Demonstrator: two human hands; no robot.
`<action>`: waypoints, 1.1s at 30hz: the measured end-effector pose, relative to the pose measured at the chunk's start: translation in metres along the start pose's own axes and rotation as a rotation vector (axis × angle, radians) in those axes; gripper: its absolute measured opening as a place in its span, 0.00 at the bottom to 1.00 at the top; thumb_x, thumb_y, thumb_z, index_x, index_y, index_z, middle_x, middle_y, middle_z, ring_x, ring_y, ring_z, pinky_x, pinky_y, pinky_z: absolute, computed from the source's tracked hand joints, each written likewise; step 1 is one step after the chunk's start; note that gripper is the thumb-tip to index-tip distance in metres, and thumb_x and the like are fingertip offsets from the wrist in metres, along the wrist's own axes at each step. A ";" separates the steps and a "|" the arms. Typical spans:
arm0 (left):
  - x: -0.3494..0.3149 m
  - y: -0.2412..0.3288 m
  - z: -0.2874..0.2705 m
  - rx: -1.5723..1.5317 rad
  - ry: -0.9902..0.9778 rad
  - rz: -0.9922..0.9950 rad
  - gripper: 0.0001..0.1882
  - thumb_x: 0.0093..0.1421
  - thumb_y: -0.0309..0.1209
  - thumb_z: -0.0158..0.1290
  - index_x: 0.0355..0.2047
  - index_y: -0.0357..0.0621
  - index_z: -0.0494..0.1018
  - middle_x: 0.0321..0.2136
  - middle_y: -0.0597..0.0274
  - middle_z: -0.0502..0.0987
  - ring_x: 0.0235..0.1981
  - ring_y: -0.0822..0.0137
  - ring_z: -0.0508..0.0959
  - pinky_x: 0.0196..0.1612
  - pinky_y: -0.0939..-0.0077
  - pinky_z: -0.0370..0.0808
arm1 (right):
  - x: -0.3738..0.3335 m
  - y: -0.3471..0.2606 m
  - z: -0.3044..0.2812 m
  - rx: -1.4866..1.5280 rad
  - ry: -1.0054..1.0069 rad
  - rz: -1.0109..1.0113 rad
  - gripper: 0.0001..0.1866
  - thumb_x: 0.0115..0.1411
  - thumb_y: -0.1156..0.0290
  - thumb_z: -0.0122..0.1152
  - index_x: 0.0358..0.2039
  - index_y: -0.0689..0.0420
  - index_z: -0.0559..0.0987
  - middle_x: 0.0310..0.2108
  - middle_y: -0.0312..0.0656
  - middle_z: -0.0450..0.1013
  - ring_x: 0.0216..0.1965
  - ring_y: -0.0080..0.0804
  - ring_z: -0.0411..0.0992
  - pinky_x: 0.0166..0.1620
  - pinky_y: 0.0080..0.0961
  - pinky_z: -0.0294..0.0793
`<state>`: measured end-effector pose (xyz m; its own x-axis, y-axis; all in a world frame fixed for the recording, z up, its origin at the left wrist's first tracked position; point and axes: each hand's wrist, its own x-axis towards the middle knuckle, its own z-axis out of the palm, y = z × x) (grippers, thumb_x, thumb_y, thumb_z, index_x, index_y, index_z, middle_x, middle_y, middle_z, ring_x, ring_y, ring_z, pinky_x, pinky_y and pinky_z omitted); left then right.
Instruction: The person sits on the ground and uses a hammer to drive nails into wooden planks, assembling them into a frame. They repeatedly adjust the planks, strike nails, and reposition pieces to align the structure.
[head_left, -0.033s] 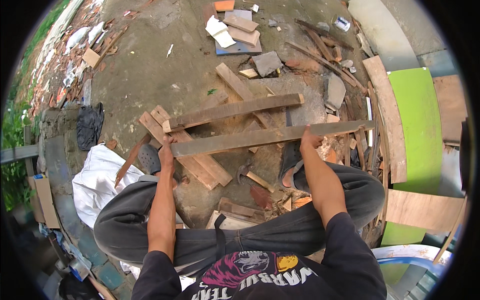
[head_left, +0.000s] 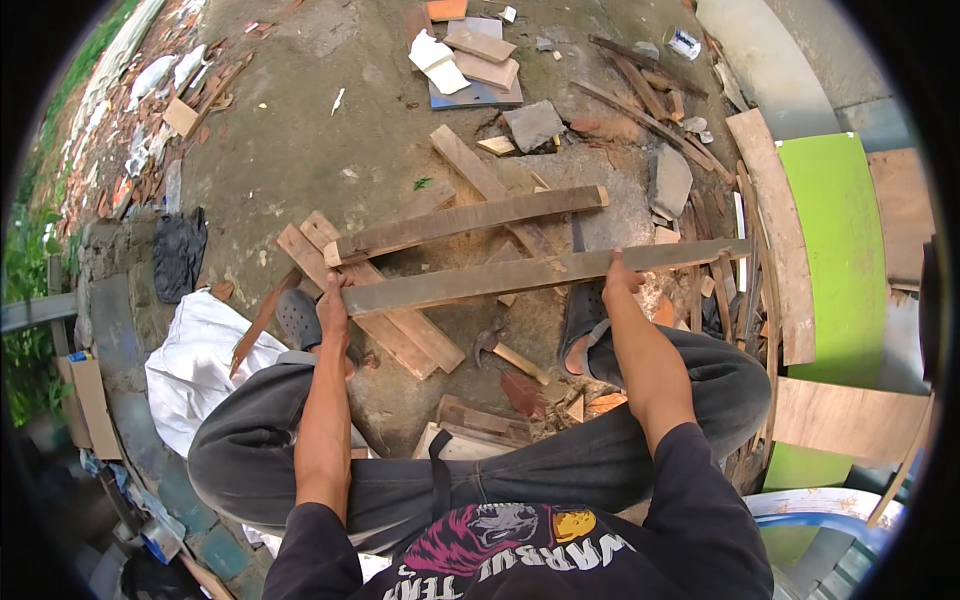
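A long weathered wooden plank (head_left: 460, 285) lies level across the space before my knees. My left hand (head_left: 333, 305) grips it at its left end, and my right hand (head_left: 622, 275) is closed on it right of the middle, with the thumb on top. Just beyond it, a second wooden beam (head_left: 465, 222) rests across several crossed boards (head_left: 390, 325) on the ground. Between my feet lies a claw hammer (head_left: 510, 357), its head to the left and its wooden handle to the right.
Short wood offcuts (head_left: 480, 420) lie close to my lap. A white sack (head_left: 205, 360) sits by my left knee. Scrap boards and a green panel (head_left: 825, 250) line the right side. Farther off are a broken stone slab (head_left: 535, 125) and stacked wood blocks (head_left: 485, 60).
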<state>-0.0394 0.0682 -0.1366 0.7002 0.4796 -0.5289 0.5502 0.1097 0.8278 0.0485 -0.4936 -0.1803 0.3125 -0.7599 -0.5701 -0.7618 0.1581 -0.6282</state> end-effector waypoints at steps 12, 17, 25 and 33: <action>0.051 -0.007 0.015 0.163 0.218 0.086 0.37 0.69 0.57 0.47 0.58 0.32 0.72 0.52 0.48 0.77 0.51 0.59 0.75 0.56 0.69 0.68 | 0.057 -0.021 0.015 0.237 -0.365 0.030 0.32 0.60 0.39 0.63 0.54 0.49 0.74 0.47 0.36 0.74 0.49 0.36 0.70 0.50 0.42 0.63; 0.054 -0.008 0.030 0.281 0.379 0.082 0.38 0.72 0.58 0.36 0.62 0.32 0.66 0.58 0.42 0.72 0.60 0.51 0.70 0.62 0.63 0.63 | 0.067 -0.033 0.049 0.413 -0.523 0.066 0.30 0.63 0.45 0.62 0.56 0.55 0.73 0.52 0.40 0.74 0.51 0.41 0.72 0.52 0.48 0.69; 0.059 -0.017 0.021 -0.143 0.329 0.033 0.34 0.74 0.51 0.36 0.58 0.26 0.68 0.55 0.45 0.75 0.59 0.57 0.72 0.62 0.67 0.63 | 0.073 -0.038 0.064 0.160 -0.374 0.080 0.30 0.63 0.42 0.60 0.55 0.51 0.72 0.49 0.43 0.72 0.49 0.41 0.71 0.51 0.45 0.74; 0.059 -0.008 0.023 -0.203 0.264 0.066 0.31 0.71 0.45 0.47 0.61 0.27 0.65 0.60 0.46 0.71 0.63 0.56 0.70 0.65 0.67 0.63 | 0.057 -0.047 0.049 0.222 -0.562 0.132 0.32 0.65 0.43 0.58 0.59 0.52 0.68 0.56 0.47 0.67 0.56 0.47 0.67 0.57 0.51 0.70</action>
<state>0.0083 0.0753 -0.1785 0.5743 0.6975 -0.4285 0.3873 0.2297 0.8929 0.1295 -0.5134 -0.2087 0.5205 -0.2857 -0.8047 -0.6975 0.4014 -0.5937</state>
